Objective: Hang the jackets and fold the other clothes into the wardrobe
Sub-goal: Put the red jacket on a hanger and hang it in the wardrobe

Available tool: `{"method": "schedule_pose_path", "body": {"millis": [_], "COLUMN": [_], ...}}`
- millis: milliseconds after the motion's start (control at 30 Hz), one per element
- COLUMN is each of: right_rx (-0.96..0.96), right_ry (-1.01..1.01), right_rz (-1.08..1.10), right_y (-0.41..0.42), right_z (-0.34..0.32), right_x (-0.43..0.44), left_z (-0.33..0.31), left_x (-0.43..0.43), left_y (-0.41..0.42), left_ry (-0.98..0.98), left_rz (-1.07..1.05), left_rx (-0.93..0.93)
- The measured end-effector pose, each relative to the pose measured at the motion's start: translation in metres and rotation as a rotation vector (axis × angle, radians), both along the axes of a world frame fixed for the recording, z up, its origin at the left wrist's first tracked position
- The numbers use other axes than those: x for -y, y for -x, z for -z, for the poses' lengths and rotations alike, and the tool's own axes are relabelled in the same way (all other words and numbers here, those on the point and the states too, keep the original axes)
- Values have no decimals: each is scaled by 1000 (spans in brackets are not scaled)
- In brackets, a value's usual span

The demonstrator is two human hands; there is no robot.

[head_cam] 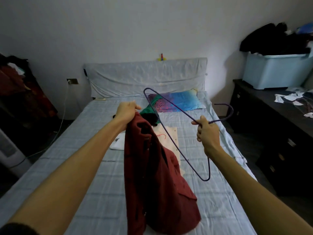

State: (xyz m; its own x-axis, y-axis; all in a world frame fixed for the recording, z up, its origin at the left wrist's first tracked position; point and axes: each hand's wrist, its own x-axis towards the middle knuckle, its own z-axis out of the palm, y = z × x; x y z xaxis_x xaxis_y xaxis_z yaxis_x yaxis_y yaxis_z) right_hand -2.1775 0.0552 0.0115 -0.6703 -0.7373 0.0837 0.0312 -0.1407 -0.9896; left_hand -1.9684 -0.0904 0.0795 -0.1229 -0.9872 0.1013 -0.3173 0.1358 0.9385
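Note:
A dark red jacket (152,175) hangs over the bed, gripped at its top by my left hand (127,110). To its right, my right hand (207,131) holds a purple wire hanger (171,135) by the neck, just below its hook. The hanger is tilted, one corner pointing up toward the headboard and the other down near the jacket. Behind the jacket on the bed lie a green and black garment (149,114), a cream cloth (170,134) with red stitching and a folded white cloth (118,144).
The bed (94,184) has a pale blue checked sheet and a blue-purple pillow (177,100). A dark dresser (277,133) stands on the right, carrying a light blue bin (274,70) heaped with black clothes. Dark furniture with clothes is at the left.

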Motion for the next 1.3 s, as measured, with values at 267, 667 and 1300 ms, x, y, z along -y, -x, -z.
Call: {"method": "schedule_pose_path", "body": {"millis": [267, 667, 1300], "right_rx": [-49, -609, -182], "right_ry": [-139, -249, 39], "right_rz": [-128, 9, 39], "right_y": [23, -10, -24], "right_z": [17, 12, 5], "right_x": [-10, -7, 2], "left_z": [18, 15, 16], "left_x": [17, 20, -24], "left_y": [-10, 19, 51], "left_ry": [-176, -144, 824], "left_rz": [-279, -210, 231], "left_rx": [-245, -236, 511]}}
